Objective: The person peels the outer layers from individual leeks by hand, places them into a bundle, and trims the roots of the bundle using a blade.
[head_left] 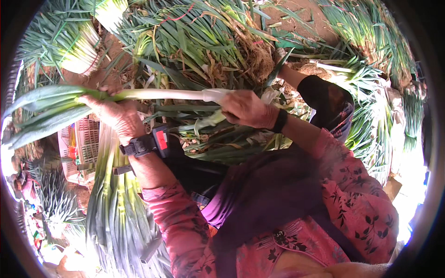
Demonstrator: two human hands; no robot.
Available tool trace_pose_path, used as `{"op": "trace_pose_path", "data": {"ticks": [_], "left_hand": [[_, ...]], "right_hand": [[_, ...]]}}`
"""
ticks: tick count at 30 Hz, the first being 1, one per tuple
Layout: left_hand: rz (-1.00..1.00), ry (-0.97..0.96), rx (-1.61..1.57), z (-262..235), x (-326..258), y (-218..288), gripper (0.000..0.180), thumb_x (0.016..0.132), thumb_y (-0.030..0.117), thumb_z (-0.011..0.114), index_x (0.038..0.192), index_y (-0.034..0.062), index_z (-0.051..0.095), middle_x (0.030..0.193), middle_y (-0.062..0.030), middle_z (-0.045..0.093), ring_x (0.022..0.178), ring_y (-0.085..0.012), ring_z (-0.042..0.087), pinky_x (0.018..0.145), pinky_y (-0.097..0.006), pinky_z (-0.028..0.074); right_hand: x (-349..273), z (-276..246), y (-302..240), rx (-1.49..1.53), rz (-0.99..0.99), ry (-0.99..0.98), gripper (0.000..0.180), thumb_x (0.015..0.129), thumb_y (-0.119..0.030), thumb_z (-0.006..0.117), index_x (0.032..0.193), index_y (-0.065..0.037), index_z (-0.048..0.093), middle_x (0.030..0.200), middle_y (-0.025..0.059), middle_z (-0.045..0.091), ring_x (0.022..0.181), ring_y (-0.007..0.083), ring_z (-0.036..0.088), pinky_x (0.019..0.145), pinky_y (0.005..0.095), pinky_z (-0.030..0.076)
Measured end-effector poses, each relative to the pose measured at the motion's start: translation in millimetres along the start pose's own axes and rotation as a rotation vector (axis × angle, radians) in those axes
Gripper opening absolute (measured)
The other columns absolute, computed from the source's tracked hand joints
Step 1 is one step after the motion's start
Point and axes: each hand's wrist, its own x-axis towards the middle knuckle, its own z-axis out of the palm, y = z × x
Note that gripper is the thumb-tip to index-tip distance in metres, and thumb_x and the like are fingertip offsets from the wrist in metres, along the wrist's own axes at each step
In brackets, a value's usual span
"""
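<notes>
A long leek [153, 94] lies crosswise in front of me, white shaft in the middle, green leaves fanning out to the left. My left hand [116, 113] grips it where the shaft turns green. My right hand [245, 109] is closed over the white root end, with loose pale outer skin hanging below the fingers. Black wrist straps sit on both forearms, the left one carrying a small device with a red patch [160, 139].
A big heap of untrimmed leeks with roots and dry leaves [204, 41] lies ahead. Cleaned leeks [113, 204] are stacked at my lower left, a tied bundle [79, 51] at upper left. A pale plastic crate [79, 148] stands left. More leeks [371, 106] lie right.
</notes>
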Motion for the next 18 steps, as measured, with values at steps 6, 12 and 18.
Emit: {"op": "trace_pose_path", "data": {"ticks": [6, 12, 18], "left_hand": [[-0.044, -0.101, -0.001, -12, 6, 7, 0.052, 0.088, 0.063, 0.051, 0.107, 0.0150, 0.051, 0.072, -0.0018, 0.049, 0.056, -0.0095, 0.042, 0.051, -0.021, 0.038], [-0.013, -0.184, -0.039, -17, 15, 28, 0.065, 0.085, 0.068, 0.049, 0.115, 0.0103, 0.053, 0.085, -0.0055, 0.055, 0.064, -0.0142, 0.049, 0.053, -0.023, 0.044], [0.030, -0.066, -0.016, -25, 27, 17, 0.075, 0.081, 0.071, 0.050, 0.115, 0.0038, 0.054, 0.082, -0.0040, 0.058, 0.061, -0.0151, 0.048, 0.054, -0.023, 0.046]], "right_hand": [[-142, 33, 47, -0.004, 0.828, -0.465, 0.022, 0.081, -0.021, 0.061, 0.096, -0.006, 0.057, 0.089, 0.0159, 0.060, 0.080, 0.0361, 0.061, 0.072, 0.0452, 0.049], [-87, -3, 47, -0.039, 0.461, -0.689, 0.026, 0.087, -0.023, 0.059, 0.107, -0.006, 0.061, 0.100, 0.0158, 0.063, 0.089, 0.0335, 0.063, 0.073, 0.0418, 0.050], [36, -14, -3, 0.672, 0.389, -0.238, 0.025, 0.089, -0.017, 0.063, 0.110, -0.004, 0.058, 0.095, 0.0153, 0.060, 0.080, 0.0322, 0.060, 0.069, 0.0386, 0.049]]}}
